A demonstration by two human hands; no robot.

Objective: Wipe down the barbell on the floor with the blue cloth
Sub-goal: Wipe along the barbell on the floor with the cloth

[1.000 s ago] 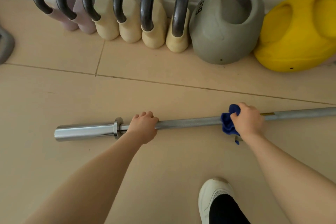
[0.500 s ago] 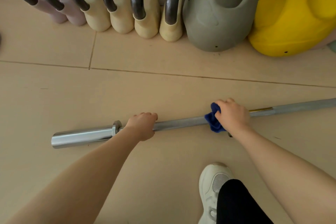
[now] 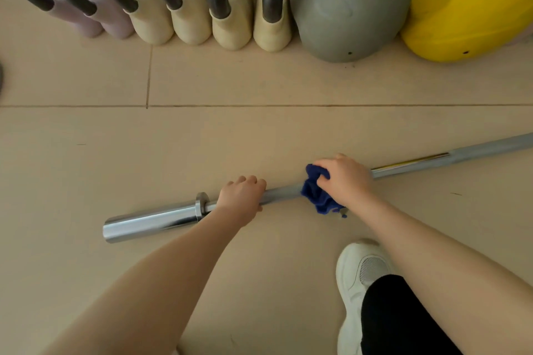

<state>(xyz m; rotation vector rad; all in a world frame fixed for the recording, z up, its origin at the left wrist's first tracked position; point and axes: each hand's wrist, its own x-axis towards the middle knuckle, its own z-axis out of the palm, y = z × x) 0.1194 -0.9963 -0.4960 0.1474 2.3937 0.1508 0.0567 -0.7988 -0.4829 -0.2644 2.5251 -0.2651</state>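
Observation:
A steel barbell [image 3: 282,193] lies on the beige tiled floor, its chrome sleeve [image 3: 150,223] at the left and its shaft running up to the right edge. My left hand [image 3: 240,199] grips the shaft just right of the collar. My right hand [image 3: 344,179] presses a bunched blue cloth [image 3: 315,194] around the shaft, a short gap right of the left hand. The cloth wraps the bar and hangs down in front of it.
Several kettlebells with dark handles [image 3: 190,8] line the wall, then a large grey kettlebell [image 3: 346,11] and a yellow one [image 3: 473,8]. My white shoe [image 3: 360,274] and black trouser leg [image 3: 403,320] stand just in front of the bar at the right.
My right hand has slid the blue cloth leftward along the shaft, closer to my left hand. The left hand keeps its grip near the collar.

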